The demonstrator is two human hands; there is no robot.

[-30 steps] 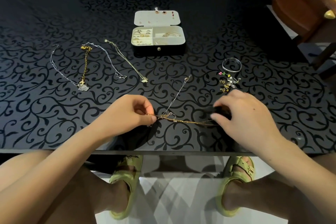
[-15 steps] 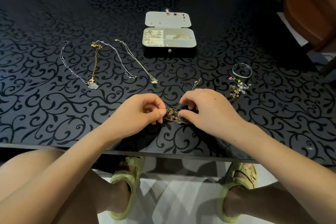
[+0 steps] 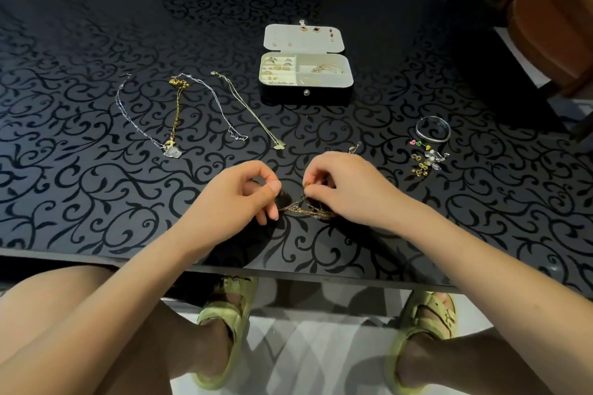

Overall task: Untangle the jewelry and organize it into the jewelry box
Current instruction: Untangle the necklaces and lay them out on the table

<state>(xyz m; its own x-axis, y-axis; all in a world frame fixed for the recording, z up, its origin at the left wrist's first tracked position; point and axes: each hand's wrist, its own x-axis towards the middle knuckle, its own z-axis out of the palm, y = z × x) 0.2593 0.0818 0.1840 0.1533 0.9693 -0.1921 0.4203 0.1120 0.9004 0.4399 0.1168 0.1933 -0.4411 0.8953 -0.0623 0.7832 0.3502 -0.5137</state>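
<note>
Black scroll-patterned bench (image 3: 96,186) carries an open jewelry box (image 3: 306,74) at the far middle. Nearer the front edge, the left hand (image 3: 237,196) and right hand (image 3: 346,189) each pinch a tangled gold chain (image 3: 305,207) between them. Untangled necklaces (image 3: 179,112) lie to the left.

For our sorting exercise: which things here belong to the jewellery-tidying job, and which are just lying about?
Job: tangled chains, pinched by left hand and right hand; jewelry box; laid-out necklaces; bangle; loose earrings.
Lying about: wooden chair; green sandals, worn.
</note>
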